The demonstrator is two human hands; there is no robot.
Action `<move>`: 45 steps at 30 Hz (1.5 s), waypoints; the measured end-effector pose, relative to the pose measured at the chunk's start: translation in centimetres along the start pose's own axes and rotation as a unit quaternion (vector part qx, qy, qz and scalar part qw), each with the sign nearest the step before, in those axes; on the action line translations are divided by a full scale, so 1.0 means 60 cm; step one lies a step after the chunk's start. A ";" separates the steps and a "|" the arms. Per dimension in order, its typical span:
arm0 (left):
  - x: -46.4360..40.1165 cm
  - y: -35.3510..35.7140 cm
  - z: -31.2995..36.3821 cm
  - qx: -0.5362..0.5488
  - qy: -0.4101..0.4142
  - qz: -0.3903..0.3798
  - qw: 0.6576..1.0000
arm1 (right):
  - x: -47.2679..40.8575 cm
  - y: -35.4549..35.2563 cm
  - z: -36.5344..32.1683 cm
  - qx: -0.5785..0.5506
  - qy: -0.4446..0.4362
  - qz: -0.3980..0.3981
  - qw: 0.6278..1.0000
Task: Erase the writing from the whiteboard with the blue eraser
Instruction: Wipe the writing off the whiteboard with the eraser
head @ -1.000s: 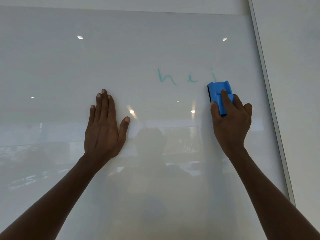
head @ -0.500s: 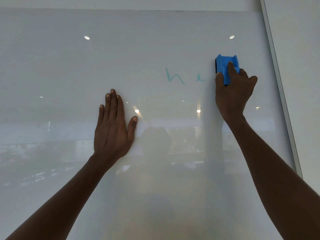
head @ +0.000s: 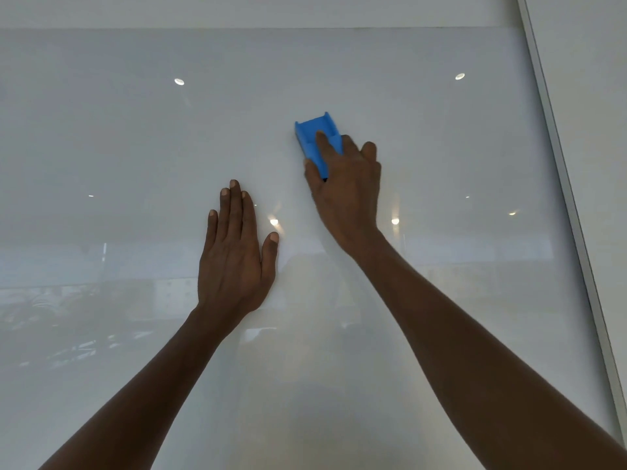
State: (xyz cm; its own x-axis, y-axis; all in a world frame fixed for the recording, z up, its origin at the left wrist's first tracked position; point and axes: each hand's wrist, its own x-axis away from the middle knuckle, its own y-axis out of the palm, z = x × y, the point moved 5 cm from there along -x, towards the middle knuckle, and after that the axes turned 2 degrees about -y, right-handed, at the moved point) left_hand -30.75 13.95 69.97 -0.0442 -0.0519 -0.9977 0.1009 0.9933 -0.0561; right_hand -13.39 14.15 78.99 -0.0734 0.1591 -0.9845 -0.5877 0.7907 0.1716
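we keep the right hand gripping the eraser flat on the whiteboard, pressing evenly, left hand open, braced nearby.

blue eraser tilted, flat on whiteboard

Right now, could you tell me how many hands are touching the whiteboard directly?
1: the left hand lies flat on the whiteboard, lower centre. The right hand grips the eraser above it; contact beneath is hidden.
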 end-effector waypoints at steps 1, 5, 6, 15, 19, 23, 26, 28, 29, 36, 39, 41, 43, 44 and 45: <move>0.000 0.000 0.001 -0.001 0.001 0.001 1.000 | 0.006 0.004 -0.011 0.000 -0.012 -0.002 1.000; 0.000 0.000 0.000 -0.007 0.002 0.004 1.000 | 0.034 0.019 -0.050 0.003 -0.064 -0.017 0.998; 0.000 0.000 0.000 -0.008 0.003 0.005 1.000 | 0.042 0.021 -0.058 0.007 -0.076 -0.023 0.997; 0.001 0.002 -0.004 -0.012 0.002 0.001 1.000 | 0.053 0.006 -0.055 0.043 -0.133 -0.036 0.990; 0.002 0.001 -0.003 -0.002 0.005 0.002 1.000 | 0.030 -0.020 0.001 0.036 -0.091 -0.027 0.995; 0.003 0.002 -0.004 0.000 0.006 0.001 1.000 | 0.004 -0.053 0.071 0.047 -0.042 -0.041 0.997; 0.004 0.001 -0.004 0.000 0.008 0.004 1.000 | -0.013 -0.076 0.125 0.062 0.008 -0.043 0.997; 0.003 0.001 -0.003 0.000 0.008 0.005 1.000 | -0.017 -0.091 0.160 0.070 0.037 -0.037 0.996; 0.003 0.001 -0.003 0.000 0.006 0.005 1.000 | -0.016 -0.098 0.177 0.068 0.050 -0.033 0.996; 0.004 -0.002 -0.001 0.008 0.006 0.005 1.000 | 0.037 -0.142 0.266 0.076 0.146 0.020 0.986; 0.004 -0.004 0.001 0.009 0.008 0.011 1.000 | 0.059 -0.149 0.280 0.076 0.182 0.027 0.980; 0.004 -0.005 0.001 0.011 0.010 0.012 1.000 | 0.070 -0.150 0.279 0.068 0.205 0.035 0.976; 0.004 -0.005 0.001 0.014 0.011 0.012 1.000 | 0.079 -0.148 0.272 0.061 0.225 0.043 0.971; 0.004 -0.005 0.001 0.016 0.013 0.012 1.000 | 0.082 -0.147 0.269 0.057 0.233 0.047 0.970; 0.004 -0.006 0.002 0.018 0.014 0.013 1.000 | 0.086 -0.145 0.266 0.053 0.239 0.051 0.968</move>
State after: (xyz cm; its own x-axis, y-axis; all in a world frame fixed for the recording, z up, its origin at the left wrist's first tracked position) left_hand -30.69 13.59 69.75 -0.0697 -0.0229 -0.9973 0.1385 0.9898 -0.0324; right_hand 4.19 17.51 72.96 -0.5059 -0.0328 -0.8619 -0.4744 0.8452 0.2462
